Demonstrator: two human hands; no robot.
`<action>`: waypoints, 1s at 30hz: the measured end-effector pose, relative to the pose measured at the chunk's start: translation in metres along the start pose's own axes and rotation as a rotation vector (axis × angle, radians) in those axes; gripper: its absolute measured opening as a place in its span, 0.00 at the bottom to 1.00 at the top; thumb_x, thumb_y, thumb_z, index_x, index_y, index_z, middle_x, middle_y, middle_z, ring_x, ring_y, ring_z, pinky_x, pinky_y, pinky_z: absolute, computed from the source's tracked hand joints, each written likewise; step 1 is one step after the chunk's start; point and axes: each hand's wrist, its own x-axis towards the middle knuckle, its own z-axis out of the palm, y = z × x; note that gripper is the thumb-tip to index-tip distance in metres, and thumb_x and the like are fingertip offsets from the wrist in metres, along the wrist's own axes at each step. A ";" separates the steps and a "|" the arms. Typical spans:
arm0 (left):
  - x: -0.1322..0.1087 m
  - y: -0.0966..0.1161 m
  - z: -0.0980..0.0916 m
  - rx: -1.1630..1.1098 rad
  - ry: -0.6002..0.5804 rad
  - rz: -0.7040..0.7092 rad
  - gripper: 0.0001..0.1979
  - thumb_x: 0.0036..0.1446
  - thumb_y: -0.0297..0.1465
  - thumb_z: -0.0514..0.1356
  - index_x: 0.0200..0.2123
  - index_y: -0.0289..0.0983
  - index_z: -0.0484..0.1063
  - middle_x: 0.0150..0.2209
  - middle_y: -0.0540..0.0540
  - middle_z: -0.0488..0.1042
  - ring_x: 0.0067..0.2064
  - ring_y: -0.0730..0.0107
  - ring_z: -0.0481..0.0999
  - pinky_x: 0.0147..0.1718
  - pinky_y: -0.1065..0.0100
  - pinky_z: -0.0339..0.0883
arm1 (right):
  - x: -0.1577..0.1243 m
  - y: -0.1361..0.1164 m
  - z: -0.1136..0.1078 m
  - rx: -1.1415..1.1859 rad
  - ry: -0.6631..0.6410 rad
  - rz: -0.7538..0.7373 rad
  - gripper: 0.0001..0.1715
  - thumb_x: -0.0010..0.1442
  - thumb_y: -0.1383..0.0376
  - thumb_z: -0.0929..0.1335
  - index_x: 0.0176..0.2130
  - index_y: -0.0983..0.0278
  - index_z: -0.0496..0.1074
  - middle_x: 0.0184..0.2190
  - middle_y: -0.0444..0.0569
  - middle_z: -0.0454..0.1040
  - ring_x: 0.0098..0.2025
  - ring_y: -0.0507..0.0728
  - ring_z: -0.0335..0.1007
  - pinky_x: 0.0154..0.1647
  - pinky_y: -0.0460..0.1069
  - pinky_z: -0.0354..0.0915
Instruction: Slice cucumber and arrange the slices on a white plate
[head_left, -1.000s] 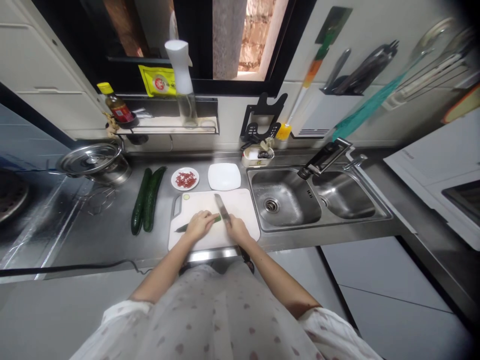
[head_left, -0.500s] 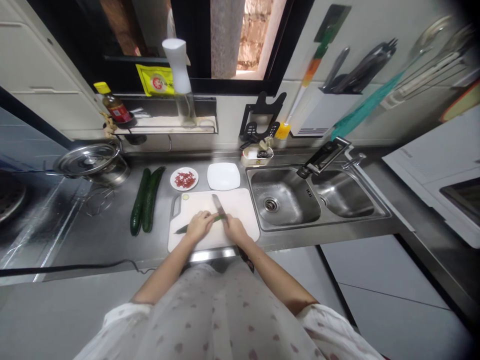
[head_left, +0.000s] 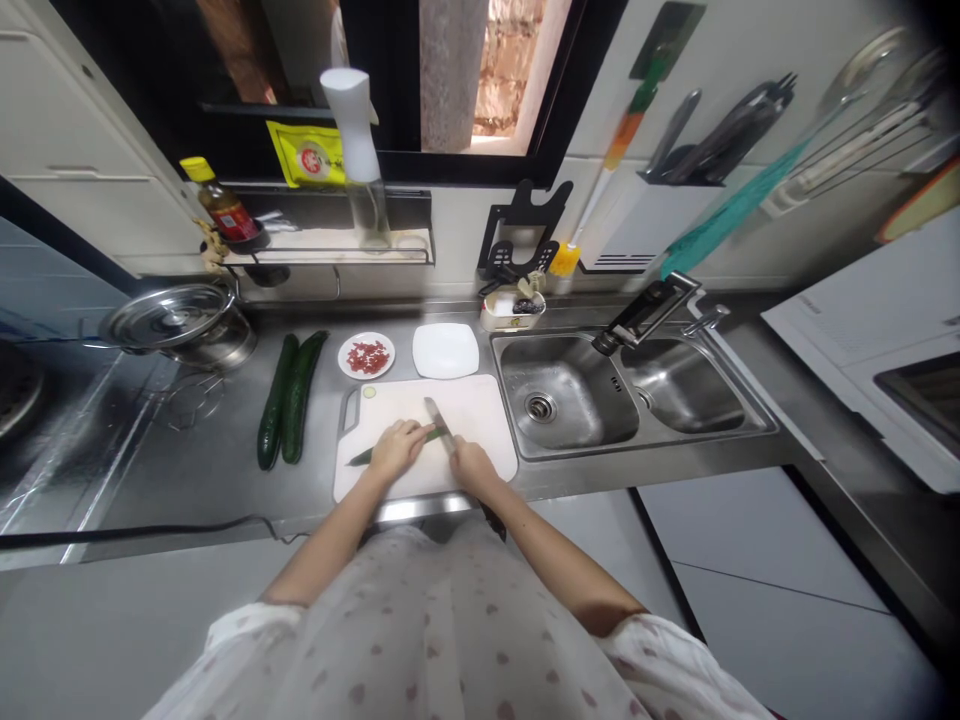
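in the head view, on the board (head_left: pixel 480 410) at the near tabletop (head_left: pixel 225 480) edge, the left hand (head_left: pixel 395 447) holds down a cucumber (head_left: pixel 360 458) lying left to right, while the right hand (head_left: pixel 471 462), grip closed round a knife (head_left: pixel 437 417), sets the blade across its right end.

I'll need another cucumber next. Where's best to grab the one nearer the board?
Grip the cucumber at its middle, coming from above and from its right side. It lies flat, pointing away from you. Its left flank sits close beside the other cucumber, while the side toward the board faces bare counter, leaving room for fingers.
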 end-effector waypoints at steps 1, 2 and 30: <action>0.000 0.000 0.000 0.001 0.002 0.000 0.18 0.66 0.33 0.52 0.58 0.47 0.68 0.41 0.45 0.71 0.43 0.64 0.67 0.43 0.64 0.62 | -0.003 0.001 0.000 0.001 -0.008 0.001 0.18 0.65 0.72 0.57 0.53 0.72 0.64 0.42 0.60 0.76 0.45 0.58 0.72 0.43 0.48 0.61; 0.000 0.000 0.000 0.003 0.004 -0.001 0.18 0.66 0.33 0.52 0.58 0.47 0.68 0.41 0.45 0.71 0.43 0.64 0.67 0.43 0.64 0.62 | -0.007 0.002 0.000 0.003 -0.017 0.004 0.18 0.65 0.72 0.57 0.52 0.71 0.65 0.42 0.60 0.76 0.45 0.58 0.72 0.43 0.48 0.61; 0.002 -0.002 0.000 -0.045 -0.006 -0.005 0.18 0.66 0.33 0.51 0.57 0.46 0.69 0.42 0.45 0.72 0.44 0.65 0.67 0.45 0.64 0.63 | 0.005 -0.007 -0.001 -0.048 -0.038 0.007 0.21 0.63 0.75 0.57 0.53 0.71 0.65 0.44 0.62 0.74 0.49 0.60 0.71 0.46 0.50 0.64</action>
